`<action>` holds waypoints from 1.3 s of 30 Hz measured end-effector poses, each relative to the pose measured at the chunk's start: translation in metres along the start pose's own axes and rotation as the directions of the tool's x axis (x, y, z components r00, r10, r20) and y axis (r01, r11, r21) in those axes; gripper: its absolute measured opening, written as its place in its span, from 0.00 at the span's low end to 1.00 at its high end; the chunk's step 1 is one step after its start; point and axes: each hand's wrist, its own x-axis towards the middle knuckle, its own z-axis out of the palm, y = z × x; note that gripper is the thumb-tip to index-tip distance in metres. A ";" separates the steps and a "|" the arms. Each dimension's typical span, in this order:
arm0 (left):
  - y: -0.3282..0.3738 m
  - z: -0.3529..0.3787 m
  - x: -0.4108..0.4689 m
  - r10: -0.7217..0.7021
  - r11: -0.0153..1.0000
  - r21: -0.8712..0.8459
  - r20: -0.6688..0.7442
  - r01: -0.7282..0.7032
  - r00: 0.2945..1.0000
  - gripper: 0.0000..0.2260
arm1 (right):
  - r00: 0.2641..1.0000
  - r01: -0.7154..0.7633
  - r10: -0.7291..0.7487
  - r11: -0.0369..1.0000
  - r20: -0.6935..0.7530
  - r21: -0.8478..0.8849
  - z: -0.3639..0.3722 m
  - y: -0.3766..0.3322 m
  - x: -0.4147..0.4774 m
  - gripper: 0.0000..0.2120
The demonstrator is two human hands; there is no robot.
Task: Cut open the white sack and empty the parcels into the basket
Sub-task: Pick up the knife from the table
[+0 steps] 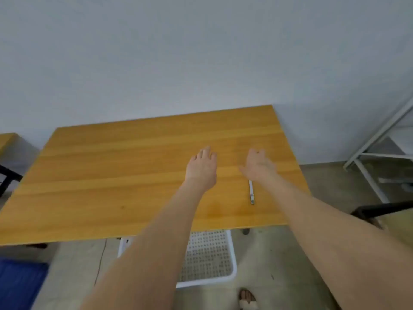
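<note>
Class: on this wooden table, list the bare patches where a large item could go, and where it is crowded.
The left half of the orange-brown wooden tabletop, from its left edge to the left hand, is bare. So is the far strip between hands and wall. Crowded: the right side, where the right hand hovers by the slim white cutter.

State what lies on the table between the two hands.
Nothing: only bare wooden table shows between the left hand and right hand, in the head view.
</note>
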 end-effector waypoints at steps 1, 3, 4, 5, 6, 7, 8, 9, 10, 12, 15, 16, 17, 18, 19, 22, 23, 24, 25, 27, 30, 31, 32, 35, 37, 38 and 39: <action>0.005 0.006 0.005 -0.016 1.000 0.015 0.037 0.015 0.999 0.28 | 0.999 -0.024 0.025 0.999 0.030 -0.023 0.004 0.006 0.006 0.28; 0.011 0.024 0.012 -0.035 0.999 -0.019 0.065 0.036 0.997 0.27 | 0.994 -0.053 0.055 0.998 0.089 -0.030 0.017 0.021 0.020 0.27; 0.014 0.033 0.015 -0.029 0.999 -0.019 0.076 0.031 0.997 0.26 | 0.988 -0.057 0.061 0.998 0.143 -0.032 0.025 0.028 0.023 0.25; 0.017 0.040 0.018 -0.031 0.999 -0.030 0.092 0.034 0.995 0.26 | 0.981 -0.040 0.046 0.999 0.186 -0.036 0.034 0.034 0.031 0.23; 0.019 0.048 0.020 -0.030 0.999 -0.042 0.103 0.035 0.994 0.25 | 0.971 -0.044 0.051 0.998 0.234 -0.033 0.043 0.038 0.035 0.22; 0.020 0.055 0.023 -0.030 0.998 -0.052 0.112 0.036 0.993 0.25 | 0.964 -0.048 0.053 0.998 0.259 -0.029 0.052 0.043 0.041 0.21; 0.020 0.060 0.024 -0.033 0.998 -0.055 0.122 0.040 0.992 0.25 | 0.959 -0.063 0.071 0.997 0.275 -0.037 0.057 0.046 0.042 0.21; 0.020 0.066 0.026 -0.040 0.997 -0.057 0.140 0.048 0.989 0.25 | 0.954 -0.080 0.087 0.996 0.288 -0.034 0.064 0.049 0.046 0.22; 0.020 0.072 0.027 -0.039 0.997 -0.063 0.153 0.049 0.987 0.26 | 0.945 -0.106 0.111 0.994 0.306 -0.032 0.070 0.052 0.049 0.23; 0.021 0.081 0.029 -0.037 0.997 -0.067 0.180 0.050 0.983 0.26 | 0.936 -0.138 0.144 0.990 0.320 -0.043 0.078 0.056 0.052 0.23; 0.018 0.096 0.032 -0.060 0.994 -0.073 0.200 0.076 0.978 0.26 | 0.932 -0.175 0.175 0.984 0.316 -0.031 0.090 0.062 0.062 0.21; 0.018 0.099 0.033 -0.075 0.993 -0.077 0.207 0.093 0.975 0.26 | 0.931 -0.189 0.186 0.982 0.313 -0.023 0.093 0.063 0.066 0.21; 0.017 0.102 0.034 -0.080 0.992 -0.078 0.219 0.099 0.973 0.26 | 0.931 -0.191 0.187 0.981 0.313 -0.017 0.097 0.063 0.070 0.21; 0.016 0.105 0.034 -0.082 0.991 -0.083 0.226 0.103 0.971 0.26 | 0.931 -0.195 0.191 0.981 0.311 -0.019 0.100 0.063 0.073 0.20; 0.016 0.108 0.035 -0.085 0.990 -0.087 0.231 0.108 0.969 0.26 | 0.935 -0.195 0.193 0.981 0.299 -0.020 0.102 0.063 0.077 0.20; 0.015 0.116 0.035 -0.101 0.987 -0.102 0.236 0.128 0.967 0.26 | 0.947 -0.195 0.200 0.980 0.251 -0.045 0.105 0.060 0.083 0.14; 0.015 0.118 0.034 -0.109 0.985 -0.105 0.236 0.137 0.965 0.26 | 0.950 -0.186 0.194 0.981 0.243 -0.055 0.106 0.060 0.085 0.12; 0.015 0.120 0.034 -0.117 0.983 -0.109 0.239 0.146 0.964 0.26 | 0.951 -0.179 0.187 0.982 0.247 -0.055 0.105 0.058 0.085 0.10; 0.015 0.121 0.032 -0.123 0.982 -0.110 0.242 0.154 0.962 0.26 | 0.951 -0.172 0.176 0.984 0.255 -0.039 0.105 0.057 0.087 0.09; 0.015 0.120 0.029 -0.138 0.980 -0.106 0.243 0.167 0.960 0.26 | 0.944 -0.165 0.146 0.985 0.294 0.041 0.106 0.052 0.088 0.13; 0.011 0.117 0.020 -0.155 0.977 -0.111 0.225 0.183 0.962 0.26 | 0.916 -0.153 0.036 0.952 0.400 0.264 0.108 0.040 0.083 0.15; 0.008 0.114 0.015 -0.165 0.974 -0.115 0.222 0.194 0.961 0.26 | 0.907 -0.170 0.005 0.919 0.421 0.357 0.108 0.035 0.078 0.13; 0.004 0.111 0.010 -0.178 0.971 -0.119 0.218 0.207 0.960 0.26 | 0.902 -0.199 -0.009 0.879 0.431 0.434 0.107 0.028 0.072 0.12; -0.010 0.100 -0.009 -0.210 0.964 -0.119 0.201 0.237 0.957 0.26 | 0.891 -0.293 -0.017 0.743 0.454 0.602 0.104 0.006 0.047 0.13; -0.020 0.093 -0.027 -0.227 0.961 -0.116 0.186 0.250 0.956 0.26 | 0.871 -0.359 -0.030 0.642 0.490 0.677 0.105 -0.010 0.026 0.12; -0.025 0.091 -0.038 -0.234 0.959 -0.117 0.182 0.258 0.955 0.27 | 0.863 -0.385 -0.032 0.604 0.504 0.698 0.108 -0.016 0.015 0.12; -0.029 0.090 -0.049 -0.243 0.957 -0.119 0.181 0.266 0.953 0.27 | 0.857 -0.402 -0.033 0.580 0.514 0.709 0.113 -0.022 0.005 0.12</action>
